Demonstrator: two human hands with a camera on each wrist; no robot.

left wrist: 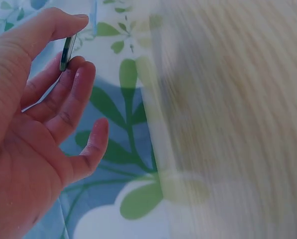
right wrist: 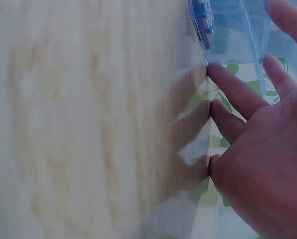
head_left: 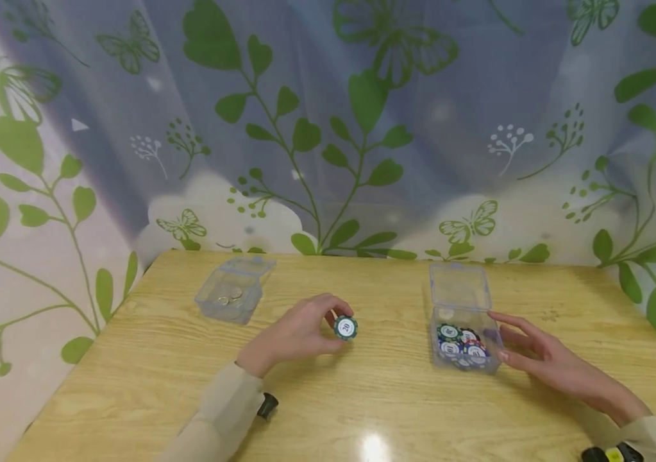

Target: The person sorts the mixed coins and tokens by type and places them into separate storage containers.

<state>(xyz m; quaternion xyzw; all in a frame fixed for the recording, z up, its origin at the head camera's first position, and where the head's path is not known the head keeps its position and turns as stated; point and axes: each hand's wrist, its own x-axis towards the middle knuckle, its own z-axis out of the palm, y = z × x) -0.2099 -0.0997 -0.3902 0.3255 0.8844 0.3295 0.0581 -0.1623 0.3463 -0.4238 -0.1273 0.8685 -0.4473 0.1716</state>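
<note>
My left hand (head_left: 301, 330) is held over the middle of the table, pinching a green-edged poker chip (head_left: 345, 328) marked 20. The chip's face points toward the head camera; the left wrist view shows it edge-on between thumb and fingertips. On the right stands a clear plastic box (head_left: 436, 360) with its lid (head_left: 460, 286) raised at the back. Several poker chips (head_left: 466, 346), green, blue and dark, lie inside it. Extended fingers of my right hand (head_left: 558, 364) touch the box's right side. In the right wrist view, some of its fingertips (right wrist: 215, 69) rest on the table.
Toward the back left of the wooden table (head_left: 374, 398) stands a second clear box (head_left: 247, 311), lid up, with a few gold-coloured round pieces (head_left: 232, 296) in it. A curtain (head_left: 328, 160) printed with leaves and butterflies hangs behind the table's far edge.
</note>
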